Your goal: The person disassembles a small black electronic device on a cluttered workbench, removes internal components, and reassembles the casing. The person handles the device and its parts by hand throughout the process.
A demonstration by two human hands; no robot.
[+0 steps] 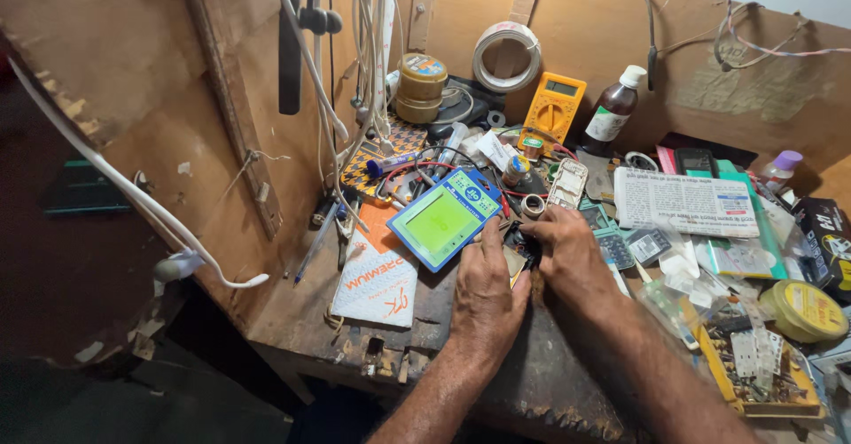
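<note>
My left hand (487, 295) and my right hand (570, 258) meet over a small dark electronic part (523, 249) on the worn wooden workbench (541, 382). Both hands pinch the part from either side, fingers curled on it; most of it is hidden beneath them. Just left of my left hand lies a blue-framed device with a green screen (441, 219), tilted on the bench. A small phone-like casing (567, 183) lies just beyond my right hand.
A yellow multimeter (551, 107) leans on the back wall beside a brown bottle (612, 112). Tape rolls (420, 87), a white wire coil (506, 55), a newspaper (687, 201), a yellow tin (805, 309) and a tray of small parts (753, 364) crowd the bench. Cables hang at left.
</note>
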